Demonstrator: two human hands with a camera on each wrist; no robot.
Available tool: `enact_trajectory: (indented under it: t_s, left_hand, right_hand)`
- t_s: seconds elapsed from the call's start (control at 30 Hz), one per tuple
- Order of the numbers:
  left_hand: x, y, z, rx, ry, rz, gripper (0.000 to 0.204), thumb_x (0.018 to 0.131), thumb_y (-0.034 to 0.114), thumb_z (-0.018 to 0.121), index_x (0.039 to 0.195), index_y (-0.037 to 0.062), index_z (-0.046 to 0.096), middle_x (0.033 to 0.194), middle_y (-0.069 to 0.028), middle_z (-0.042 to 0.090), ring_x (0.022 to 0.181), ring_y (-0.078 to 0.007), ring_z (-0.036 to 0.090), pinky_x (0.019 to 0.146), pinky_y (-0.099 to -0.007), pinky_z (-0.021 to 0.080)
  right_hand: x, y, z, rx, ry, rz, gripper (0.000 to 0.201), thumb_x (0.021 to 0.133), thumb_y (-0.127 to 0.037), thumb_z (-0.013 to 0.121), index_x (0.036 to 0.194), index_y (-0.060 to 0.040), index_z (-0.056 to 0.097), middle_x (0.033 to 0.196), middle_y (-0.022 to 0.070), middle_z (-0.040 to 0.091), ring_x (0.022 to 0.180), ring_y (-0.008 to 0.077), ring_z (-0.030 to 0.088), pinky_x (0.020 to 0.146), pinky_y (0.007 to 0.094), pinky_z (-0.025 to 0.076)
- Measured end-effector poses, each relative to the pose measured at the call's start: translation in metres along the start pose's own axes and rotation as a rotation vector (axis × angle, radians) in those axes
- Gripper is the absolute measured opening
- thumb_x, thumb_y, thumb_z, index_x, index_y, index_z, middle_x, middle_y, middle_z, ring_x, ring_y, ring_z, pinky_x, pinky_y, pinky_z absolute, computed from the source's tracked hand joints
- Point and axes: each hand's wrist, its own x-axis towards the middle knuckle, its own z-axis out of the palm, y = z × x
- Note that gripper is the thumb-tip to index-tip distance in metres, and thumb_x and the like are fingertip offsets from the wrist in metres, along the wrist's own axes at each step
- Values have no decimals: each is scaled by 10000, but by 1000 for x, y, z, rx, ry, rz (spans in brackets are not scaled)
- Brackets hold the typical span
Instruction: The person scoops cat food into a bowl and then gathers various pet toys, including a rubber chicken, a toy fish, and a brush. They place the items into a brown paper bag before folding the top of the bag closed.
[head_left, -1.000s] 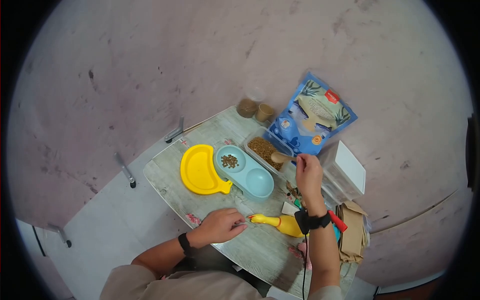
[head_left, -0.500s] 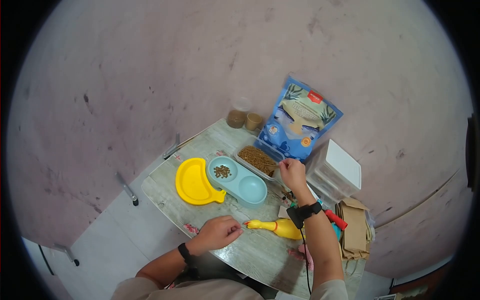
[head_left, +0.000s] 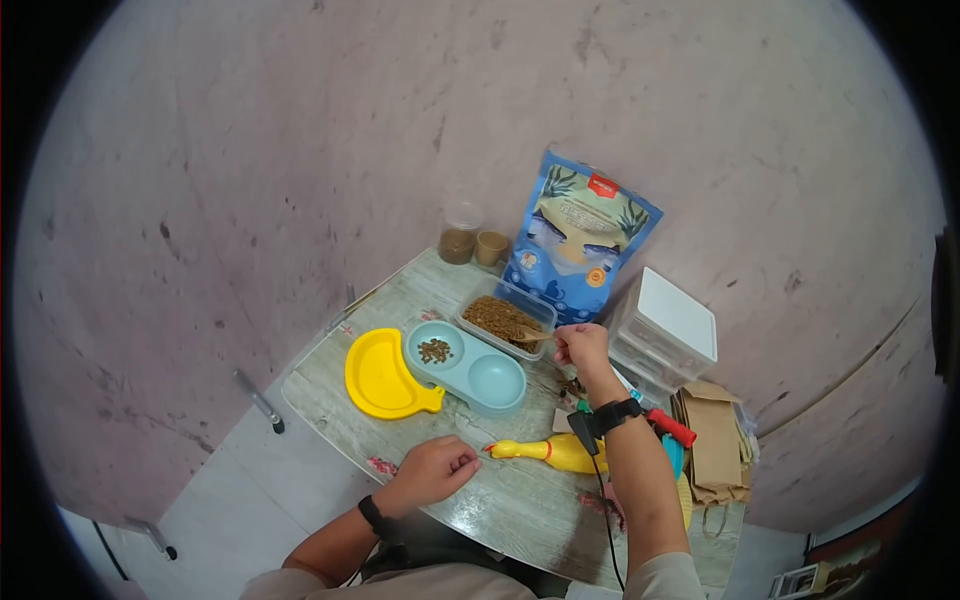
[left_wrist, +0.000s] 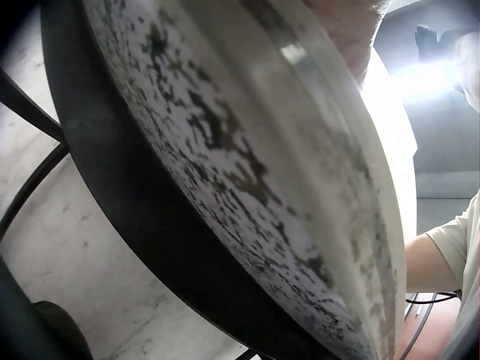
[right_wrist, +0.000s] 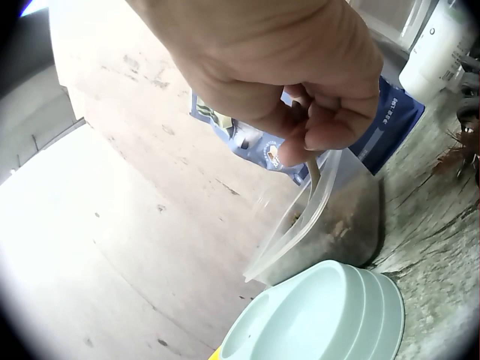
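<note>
Just beyond the light-blue double bowl (head_left: 466,364), the right hand (head_left: 583,347) pinches the handle of a wooden spoon (head_left: 534,335) between thumb and fingers, the spoon's head in the brown kibble (head_left: 497,316) of a clear container (head_left: 551,316). The bowl's left cup also has kibble in it. On the bowl's near side, the left hand (head_left: 430,471) has loosely bent fingers, near a yellow rubber chicken (head_left: 568,454). A yellow dish (head_left: 378,375) sits just beside the bowl's left end; a blue bag (head_left: 582,235) stands farther beyond the bowl.
</note>
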Motion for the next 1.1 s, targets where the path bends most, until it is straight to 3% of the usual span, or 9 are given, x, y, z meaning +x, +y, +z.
enact_trajectory:
  t_s: [0.1,0.4,0.6,0.7,0.73,0.8,0.93,1.03,1.1]
  left_hand:
    - [0,2,0,0,-3,-13,106,830,146,709,843,52,663,753,-75,613,652,-211,604,600,-317,482]
    - [-1,-2,2,27,-1,-8,111,839,157,701,843,61,645,759,-78,608,668,-226,613,603,-334,482]
    - [-1,-2,3,58,8,26,108,834,152,704,850,61,649,750,-69,609,662,-209,609,603,-319,478]
    - [-1,0,1,58,13,27,108,833,151,706,849,61,649,754,-69,610,661,-209,610,602,-319,480]
    - [-1,1,1,59,16,29,107,833,149,707,849,61,649,757,-70,611,660,-209,610,602,-317,482]
    - [-1,0,1,50,19,25,105,834,147,707,848,61,648,758,-70,611,660,-210,612,600,-315,484]
    - [-2,2,1,14,7,-25,121,841,168,695,841,59,644,771,-84,605,701,-257,622,621,-360,496]
    - [-1,0,1,25,17,25,102,837,146,707,840,61,650,760,-72,610,662,-215,621,596,-318,491]
    - [0,0,0,31,11,17,104,837,148,707,839,60,651,761,-73,610,663,-216,621,596,-320,491]
  right_hand:
    - [-4,-3,-8,86,9,3,132,834,-67,634,732,16,643,631,69,603,445,152,572,402,276,447]
    - [-43,-11,-26,173,-101,30,119,875,-113,654,835,-1,651,651,37,604,462,126,559,446,246,445]
    - [-73,-3,1,-158,-136,-88,124,897,-91,642,920,26,676,699,52,647,537,123,626,479,241,472]
    - [-74,17,14,-389,-137,-530,152,898,-72,642,993,38,686,718,53,655,564,130,638,530,248,497]
    - [-73,17,14,-389,-141,-531,152,898,-72,642,993,38,686,718,53,655,564,130,638,530,248,497]
    - [-77,10,13,-583,-75,-1087,121,881,-61,657,974,3,700,748,67,655,586,133,643,543,263,499]
    - [-78,2,13,-618,-145,-1139,110,866,-58,671,963,-24,709,779,81,652,601,141,647,549,275,499]
    - [-53,-1,10,-484,56,-870,132,890,-87,657,976,1,705,765,78,662,598,144,658,560,261,503]
    - [-25,-2,16,-433,74,-753,145,897,-97,653,985,5,705,762,80,668,594,143,659,562,260,505]
